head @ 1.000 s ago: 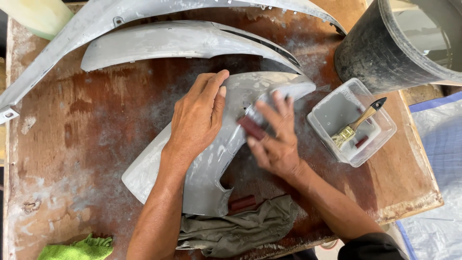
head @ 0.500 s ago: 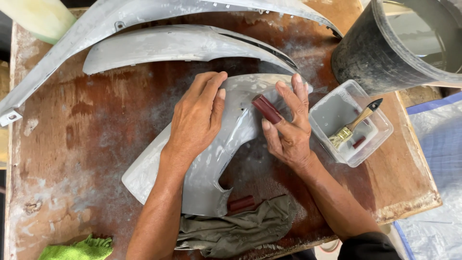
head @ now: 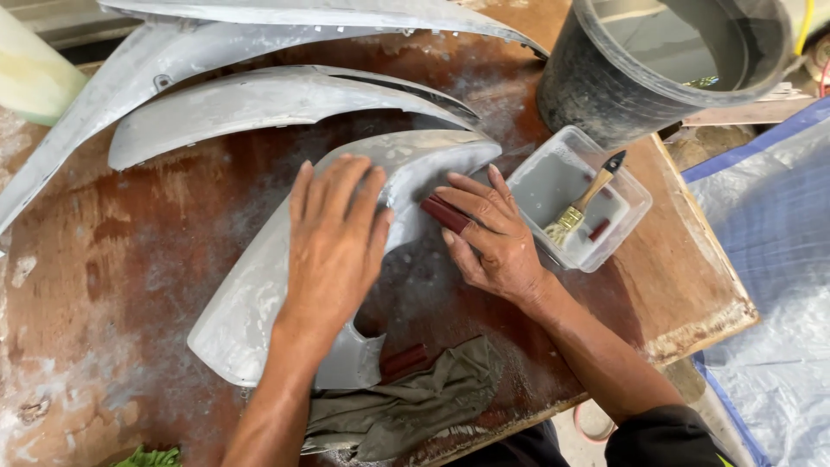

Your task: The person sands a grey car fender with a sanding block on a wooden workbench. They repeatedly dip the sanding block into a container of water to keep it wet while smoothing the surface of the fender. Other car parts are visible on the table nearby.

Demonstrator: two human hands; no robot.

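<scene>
1. Curved panel (head: 259, 285): matte grey, dusty white patches.
2. Sanding block (head: 445, 214): dark red.
3. Desk (head: 104, 259): reddish-brown, white smears.
4. Cloth (head: 406, 406), near edge: olive-grey.
5. Bucket (head: 605, 91), far right: black.
6. Tub (head: 627, 203): clear, grey liquid.
7. Brush (head: 586, 199): tan handle, black tip.

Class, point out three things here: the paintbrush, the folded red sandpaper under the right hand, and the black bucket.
paintbrush (head: 581, 206), head view, on its handle.
folded red sandpaper (head: 444, 213), head view, on its exposed end.
black bucket (head: 596, 91), head view, on its outer wall.

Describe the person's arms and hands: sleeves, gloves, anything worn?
Both hands are bare: no gloves, rings or watch visible on the left hand or right hand. Forearms are uncovered; a dark sleeve shows only at the right upper arm. Left sleeve not in view.
</scene>
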